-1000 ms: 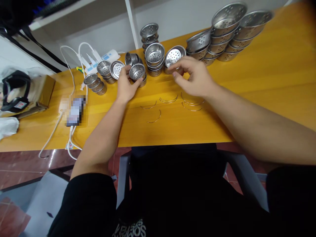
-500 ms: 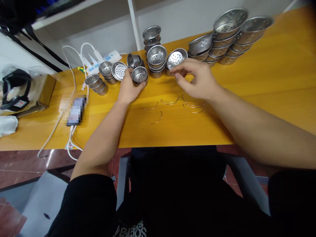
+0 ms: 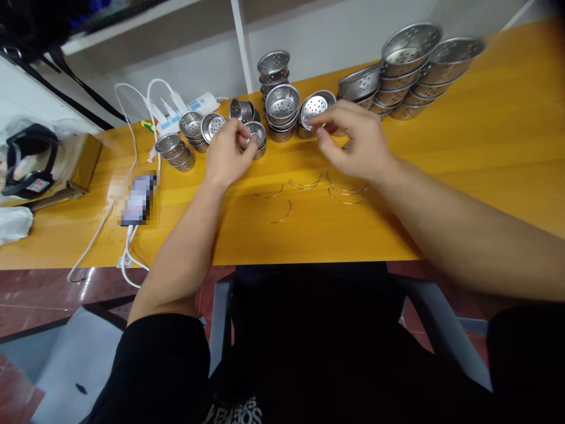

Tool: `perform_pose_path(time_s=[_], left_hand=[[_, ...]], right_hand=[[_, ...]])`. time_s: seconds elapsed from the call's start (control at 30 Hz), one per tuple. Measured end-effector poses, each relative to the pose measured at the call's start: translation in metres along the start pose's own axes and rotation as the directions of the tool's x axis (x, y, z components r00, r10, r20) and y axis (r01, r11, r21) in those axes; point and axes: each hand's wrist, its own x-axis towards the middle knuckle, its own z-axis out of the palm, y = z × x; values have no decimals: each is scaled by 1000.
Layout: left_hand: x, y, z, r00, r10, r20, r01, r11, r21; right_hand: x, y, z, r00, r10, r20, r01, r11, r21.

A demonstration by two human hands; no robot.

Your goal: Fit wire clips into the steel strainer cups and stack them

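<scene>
My left hand (image 3: 230, 152) hovers at the near-left side of a short stack of small perforated metal cups (image 3: 259, 131). Its fingers are bent, with the thumb and fingertips apart over the rim of the top cup, and hold nothing that I can see. To the right, my right hand (image 3: 355, 141) is curved, thumb and forefinger slightly apart, beside a tilted perforated cup (image 3: 316, 106). Its fingertips come close to that cup's near rim; whether they touch cannot be made out. Several thin curved wires (image 3: 305, 184) lie on the table between and below the hands.
Taller stacks of perforated cups (image 3: 282, 103) and larger perforated bowls (image 3: 410, 53) line the back of the wooden table (image 3: 485, 176). At left are more small cups (image 3: 174, 147), a phone (image 3: 139, 199) with white cables, a power strip (image 3: 189, 112) and a headset (image 3: 30, 159).
My left hand has let go of the small cup stack, its fingers lifting from around the top cup toward the near left. My right hand has hardly moved. The view has shifted slightly.
</scene>
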Motion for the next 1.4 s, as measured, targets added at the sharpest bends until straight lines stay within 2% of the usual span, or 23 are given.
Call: perform_pose_path(time_s=[0.17, 0.3, 0.4, 0.47, 0.53, 0.63, 0.77, 0.87, 1.0, 1.1, 1.27, 1.4], left_hand=[[-8, 24, 6, 985, 46, 167, -40, 998, -38], [-9, 25, 7, 964, 69, 256, -58, 997, -51], [-8, 26, 7, 956, 67, 284, -47, 996, -76], [-8, 27, 6, 954, 52, 294, -26, 996, -90], [-8, 28, 6, 952, 43, 304, -13, 995, -99], [-8, 26, 6, 950, 48, 308, -15, 994, -109], [-9, 20, 8, 953, 57, 299, -23, 993, -115], [-10, 16, 9, 958, 63, 281, -26, 991, -132], [-10, 17, 10, 953, 58, 296, -21, 992, -125], [-9, 21, 8, 952, 44, 304, -18, 996, -87], [-8, 21, 7, 945, 34, 324, -9, 997, -78], [-8, 19, 8, 943, 38, 330, -12, 997, -82]], right_hand=[[28, 4, -11, 996, -85, 18, 86, 989, -120], [86, 16, -20, 991, -133, 20, 134, 962, -237], [140, 19, -18, 995, 62, 73, -25, 907, -421], [170, 19, -12, 963, 209, 167, -97, 855, -510], [192, 21, -4, 921, 292, 258, -105, 823, -558], [213, 33, 9, 874, 364, 321, -118, 801, -587], [226, 62, 23, 865, 390, 315, -130, 781, -611], [228, 82, 30, 891, 358, 279, -126, 785, -607], [224, 98, 32, 930, 278, 241, -112, 838, -535], [218, 98, 30, 934, 294, 203, -153, 843, -516], [211, 85, 24, 915, 373, 154, -252, 826, -504], [208, 78, 24, 913, 384, 139, -272, 825, -496]])
